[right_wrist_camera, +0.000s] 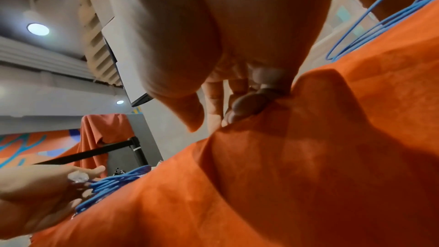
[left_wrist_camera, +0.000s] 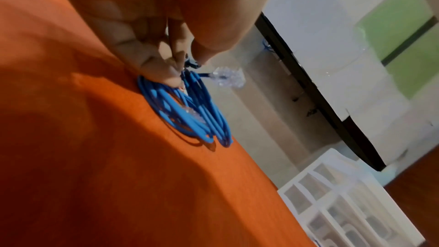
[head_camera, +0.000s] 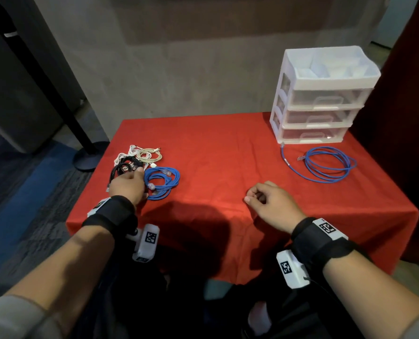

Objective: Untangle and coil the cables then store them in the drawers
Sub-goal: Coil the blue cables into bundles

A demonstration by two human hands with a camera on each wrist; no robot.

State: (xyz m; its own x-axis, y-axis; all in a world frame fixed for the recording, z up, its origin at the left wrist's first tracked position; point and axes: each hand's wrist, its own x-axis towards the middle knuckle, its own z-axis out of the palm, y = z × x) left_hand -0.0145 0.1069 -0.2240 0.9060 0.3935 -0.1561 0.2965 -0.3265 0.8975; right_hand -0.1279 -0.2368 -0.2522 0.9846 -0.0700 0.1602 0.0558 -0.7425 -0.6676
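A tight blue coiled cable (head_camera: 163, 182) lies at the left of the red-covered table (head_camera: 215, 155), beside a black cable (head_camera: 121, 167), white cables (head_camera: 124, 156) and a beige one (head_camera: 149, 154). My left hand (head_camera: 140, 173) reaches into this pile. In the left wrist view its fingertips (left_wrist_camera: 171, 74) pinch a strand at the edge of the blue coil (left_wrist_camera: 190, 112), near a clear plug (left_wrist_camera: 228, 78). My right hand (head_camera: 255, 194) rests mid-table, loosely curled and holding nothing, fingertips (right_wrist_camera: 240, 108) on the cloth. A second blue cable (head_camera: 328, 163) lies loosely looped before the white three-drawer unit (head_camera: 318, 99), whose drawers are closed.
A black post with a round base (head_camera: 88, 155) stands on the floor off the table's left edge. A dark red panel (head_camera: 404, 118) rises just right of the drawer unit. Red cloth shows between the two cable groups. The drawer unit's top tray holds pale items.
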